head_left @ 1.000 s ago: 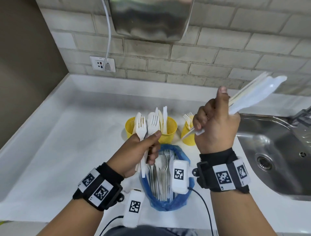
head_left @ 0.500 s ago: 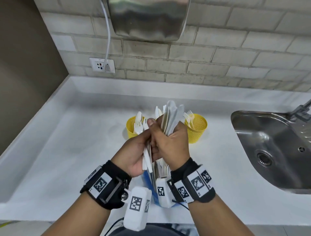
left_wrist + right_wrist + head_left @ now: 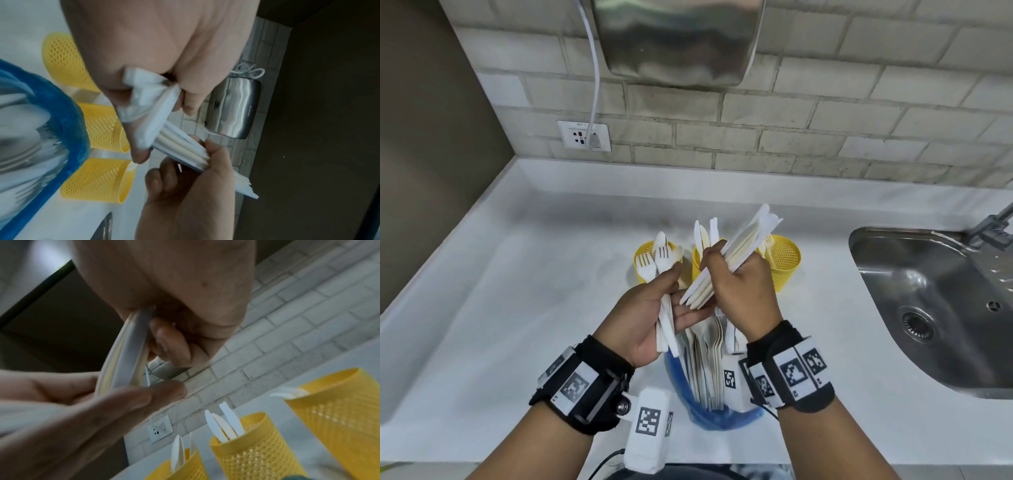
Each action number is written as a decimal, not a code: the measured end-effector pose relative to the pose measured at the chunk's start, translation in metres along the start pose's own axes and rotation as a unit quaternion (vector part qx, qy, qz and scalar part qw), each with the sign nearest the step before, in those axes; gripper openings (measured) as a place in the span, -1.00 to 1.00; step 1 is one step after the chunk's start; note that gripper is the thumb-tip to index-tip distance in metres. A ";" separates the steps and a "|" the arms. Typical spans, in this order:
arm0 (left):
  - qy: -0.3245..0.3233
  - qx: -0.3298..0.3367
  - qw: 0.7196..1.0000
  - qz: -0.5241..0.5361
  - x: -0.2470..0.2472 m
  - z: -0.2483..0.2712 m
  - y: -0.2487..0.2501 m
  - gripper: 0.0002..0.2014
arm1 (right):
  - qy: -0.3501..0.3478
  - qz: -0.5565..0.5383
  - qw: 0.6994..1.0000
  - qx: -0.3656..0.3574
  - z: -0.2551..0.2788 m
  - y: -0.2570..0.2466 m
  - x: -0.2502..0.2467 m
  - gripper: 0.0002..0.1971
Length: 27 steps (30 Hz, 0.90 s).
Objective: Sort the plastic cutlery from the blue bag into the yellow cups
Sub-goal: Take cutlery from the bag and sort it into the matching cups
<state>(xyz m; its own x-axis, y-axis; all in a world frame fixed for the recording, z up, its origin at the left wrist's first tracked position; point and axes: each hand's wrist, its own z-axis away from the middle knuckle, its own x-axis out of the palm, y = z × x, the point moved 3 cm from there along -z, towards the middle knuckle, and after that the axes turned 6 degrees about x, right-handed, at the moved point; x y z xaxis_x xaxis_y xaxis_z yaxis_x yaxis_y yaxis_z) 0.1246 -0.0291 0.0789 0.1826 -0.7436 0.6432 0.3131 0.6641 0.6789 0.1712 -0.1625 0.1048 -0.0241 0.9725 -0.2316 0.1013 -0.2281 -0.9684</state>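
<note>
Since half a second back, my two hands have drawn slightly apart; a second back the right was raised well off to the right with its bundle, now it sits in front of the cups again.

My right hand [image 3: 743, 294] has fingers curled tight round a bundle of knives [image 3: 736, 253], white and cream, blades fanned up and to the right, handle ends pointing down-left onto my left palm. My left hand [image 3: 654, 315] grips a few forks [image 3: 659, 263] between thumb and fingers, tines up; its fingertips [image 3: 164, 391] reach under the knife handles.

Three yellow cups in a row on the white counter [image 3: 517, 291] behind my hands: left cup [image 3: 642, 255] shows behind the fork tines, with cutlery in it; middle cup [image 3: 255, 449] holds upright knives; right cup [image 3: 784, 260] holds a fork or two, partly hidden.

Blue bag [image 3: 709, 414] lies open on the counter just under my wrists, more white cutlery [image 3: 705, 349] packed inside.

Steel sink [image 3: 935, 308] to the right. Steel hand dryer [image 3: 678, 37] on the brick wall above, socket [image 3: 583, 135] to its lower left.
</note>
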 end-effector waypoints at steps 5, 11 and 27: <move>-0.017 0.005 0.998 -0.053 0.004 0.003 -0.002 -0.58 | 0.036 -0.065 0.994 0.080 -0.010 0.017 -0.020 -0.71; 0.032 0.052 0.989 -0.132 -0.004 0.005 0.003 -0.77 | 0.123 -0.184 0.968 0.114 -0.027 0.015 -0.047 -0.73; -0.022 0.087 0.979 -0.185 0.023 0.009 0.012 -0.88 | 0.051 0.223 0.973 -0.031 -0.103 0.058 -0.004 -0.50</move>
<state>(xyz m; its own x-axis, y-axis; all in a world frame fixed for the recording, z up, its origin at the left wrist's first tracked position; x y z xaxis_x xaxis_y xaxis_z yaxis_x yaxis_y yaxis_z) 0.1243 -0.0377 0.1050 0.0454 -0.9339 0.3548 0.1867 0.3568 0.9153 0.2800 -0.1746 0.0595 0.1347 0.7784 -0.6132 0.1384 -0.6276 -0.7662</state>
